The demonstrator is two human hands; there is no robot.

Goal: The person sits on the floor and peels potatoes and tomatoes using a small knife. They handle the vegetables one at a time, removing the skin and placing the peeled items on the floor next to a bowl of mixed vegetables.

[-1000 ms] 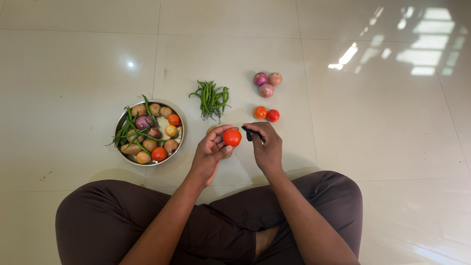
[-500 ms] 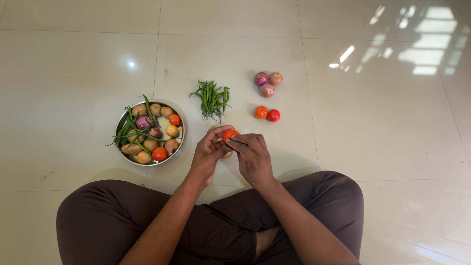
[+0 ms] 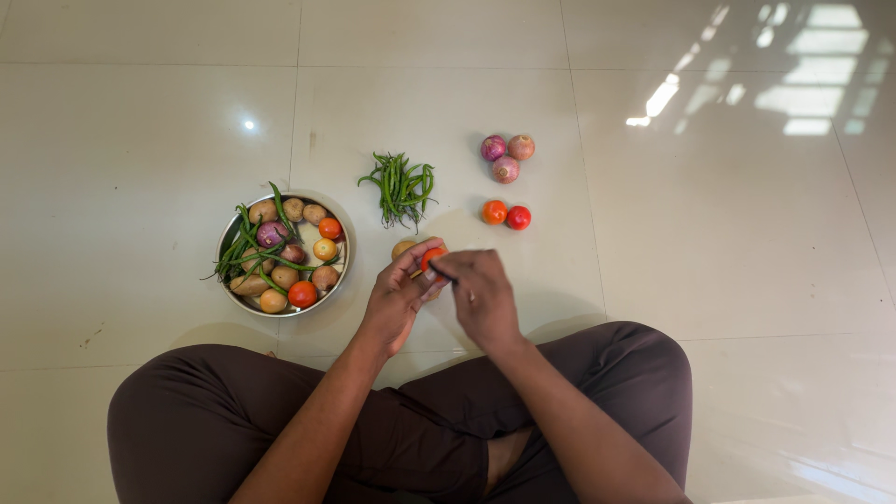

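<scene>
Bowl (image 3: 227,245) left, chillies (image 3: 401,189) behind the hands, onions (image 3: 506,159) behind two tomatoes (image 3: 505,215) on the right.

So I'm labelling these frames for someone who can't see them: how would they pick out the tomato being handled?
Start at the steel bowl of mixed vegetables on the tiled floor, then look just to its right, in front of the seated person's knees. There the left hand and right hand meet around a tomato. Unlike the two tomatoes lying loose farther out, it is mostly hidden by fingers.
</scene>
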